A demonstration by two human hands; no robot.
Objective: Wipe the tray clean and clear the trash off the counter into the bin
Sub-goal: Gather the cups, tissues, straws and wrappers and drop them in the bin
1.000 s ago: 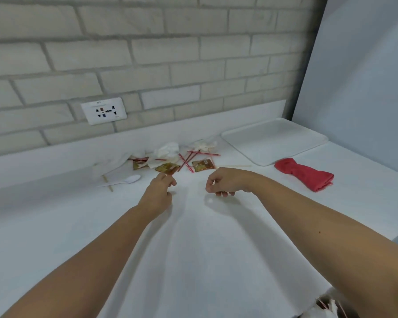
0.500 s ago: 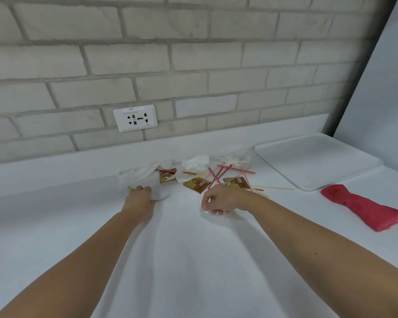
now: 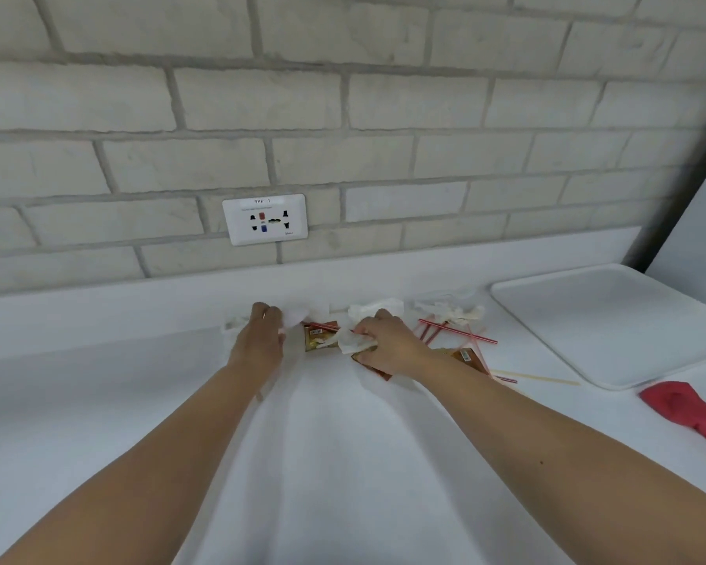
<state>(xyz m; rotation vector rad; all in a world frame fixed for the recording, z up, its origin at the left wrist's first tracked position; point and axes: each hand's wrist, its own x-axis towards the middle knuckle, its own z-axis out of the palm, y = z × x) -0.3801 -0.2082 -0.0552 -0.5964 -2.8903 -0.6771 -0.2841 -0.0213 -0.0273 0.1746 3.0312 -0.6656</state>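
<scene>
Trash lies in a heap against the counter's back edge: crumpled white napkins (image 3: pixel 451 311), brown sauce packets (image 3: pixel 318 337), red-striped straws (image 3: pixel 457 332) and a thin wooden stick (image 3: pixel 539 377). My left hand (image 3: pixel 261 340) has its fingers curled round a white napkin (image 3: pixel 296 316) at the heap's left end. My right hand (image 3: pixel 388 344) grips a crumpled napkin (image 3: pixel 353 341) and covers a brown packet (image 3: pixel 378 371) under the palm. The white tray (image 3: pixel 612 320) sits at the right, with nothing on it. A red cloth (image 3: pixel 693 413) lies in front of it.
A brick wall with a white socket plate (image 3: pixel 265 219) rises behind the white counter (image 3: pixel 323 462). A grey panel (image 3: pixel 697 222) closes off the right side behind the tray. No bin is in view.
Both hands have reached forward into the trash heap. The left hand went from the spoon area onto a napkin, and the right hand closed on a napkin and packet. The view shifted left.
</scene>
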